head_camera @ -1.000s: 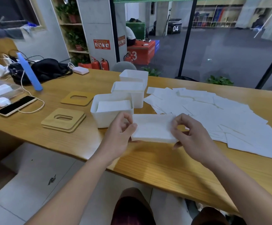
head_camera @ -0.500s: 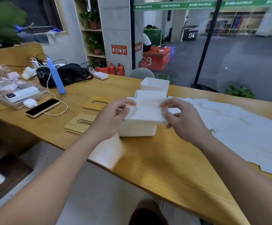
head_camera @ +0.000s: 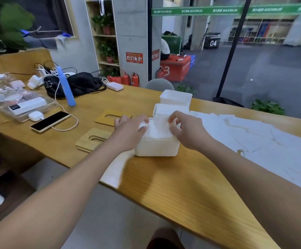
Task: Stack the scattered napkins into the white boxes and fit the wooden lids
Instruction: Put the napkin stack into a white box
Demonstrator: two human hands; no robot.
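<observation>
Three white boxes stand in a row on the wooden table. Over the nearest white box (head_camera: 157,148) lies a stack of white napkins (head_camera: 157,129), sitting at its open top. My left hand (head_camera: 130,129) pinches the stack's left end and my right hand (head_camera: 185,129) pinches its right end. Behind stand the middle box (head_camera: 164,109) and the far box (head_camera: 175,97). Scattered napkins (head_camera: 254,133) cover the table to the right. Wooden lids with oval slots lie left of the boxes: a near stack (head_camera: 92,140) and a single far lid (head_camera: 110,117).
A phone (head_camera: 50,121) on a white cable, an earbud case (head_camera: 36,115), a clear bag of gadgets (head_camera: 18,103), a blue bottle (head_camera: 66,87) and a black bag (head_camera: 81,83) occupy the table's left. The table's front edge (head_camera: 146,193) runs diagonally near me.
Both hands carried the napkin stack from the table in front of the boxes to the nearest box and lowered it onto its open top. The view swung left.
</observation>
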